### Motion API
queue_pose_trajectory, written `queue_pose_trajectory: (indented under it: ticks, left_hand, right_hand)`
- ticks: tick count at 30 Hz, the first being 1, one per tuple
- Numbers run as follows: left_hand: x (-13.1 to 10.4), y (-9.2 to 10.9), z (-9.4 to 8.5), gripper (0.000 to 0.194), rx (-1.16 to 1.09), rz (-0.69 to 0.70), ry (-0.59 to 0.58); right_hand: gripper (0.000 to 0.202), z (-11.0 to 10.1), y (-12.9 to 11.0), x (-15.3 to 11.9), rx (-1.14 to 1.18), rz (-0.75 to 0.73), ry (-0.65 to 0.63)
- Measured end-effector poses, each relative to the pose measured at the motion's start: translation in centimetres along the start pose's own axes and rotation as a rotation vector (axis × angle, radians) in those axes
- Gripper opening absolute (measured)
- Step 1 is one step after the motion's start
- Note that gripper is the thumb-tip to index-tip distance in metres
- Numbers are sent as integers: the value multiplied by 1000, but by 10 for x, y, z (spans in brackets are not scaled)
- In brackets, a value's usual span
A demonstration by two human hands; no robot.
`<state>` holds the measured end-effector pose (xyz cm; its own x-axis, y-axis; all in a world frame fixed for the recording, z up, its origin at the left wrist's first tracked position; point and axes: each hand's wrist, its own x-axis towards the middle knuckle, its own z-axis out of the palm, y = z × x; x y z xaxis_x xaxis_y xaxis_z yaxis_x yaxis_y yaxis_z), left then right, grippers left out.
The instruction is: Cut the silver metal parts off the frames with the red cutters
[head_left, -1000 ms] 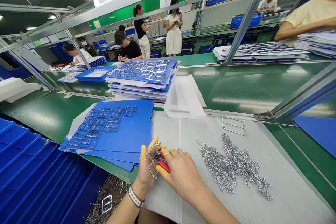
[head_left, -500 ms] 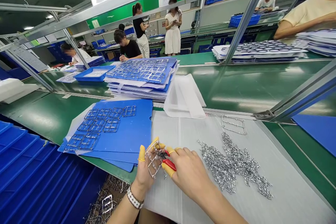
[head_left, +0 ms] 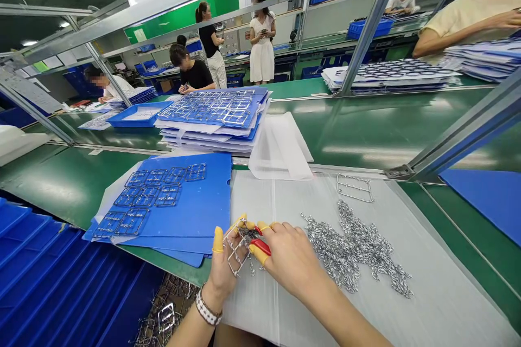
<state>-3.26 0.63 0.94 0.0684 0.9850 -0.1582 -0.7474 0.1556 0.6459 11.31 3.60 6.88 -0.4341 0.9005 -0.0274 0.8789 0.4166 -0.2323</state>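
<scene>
Frame (head_left: 236, 253) of metal sits pinched in your left hand (head_left: 223, 267), upright between thumb and fingers; your right hand (head_left: 287, 255) grasps red-handled pliers (head_left: 260, 245), their tips at its upper part, left of the metal pile (head_left: 353, 246).

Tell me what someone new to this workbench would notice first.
Likely first is the large heap of small silvery pieces on the pale sheet, right of the hands. Next come the red-handled pliers in the right hand, set against a metal frame held by the left hand. Left of them, similar frames lie in rows on a bright blue board.
</scene>
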Motion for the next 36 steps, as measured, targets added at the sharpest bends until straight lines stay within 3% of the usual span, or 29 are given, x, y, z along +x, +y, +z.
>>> queue_pose_trajectory:
  ticks: [14, 18, 22, 36]
  left_hand:
    - [-1, -3, 0, 59, 81, 22, 45]
    - [1, 3, 1, 63, -32, -18, 41]
    - [3, 11, 3, 67, -126, -42, 109]
    - [0, 4, 10, 63, -50, 41, 155]
  right_hand:
    - [25, -8, -3, 1, -63, 6, -55]
    - [27, -4, 1, -4, -58, -17, -13]
    - [27, 3, 4, -10, -46, -11, -22]
    - [28, 7, 1, -10, -49, 13, -30]
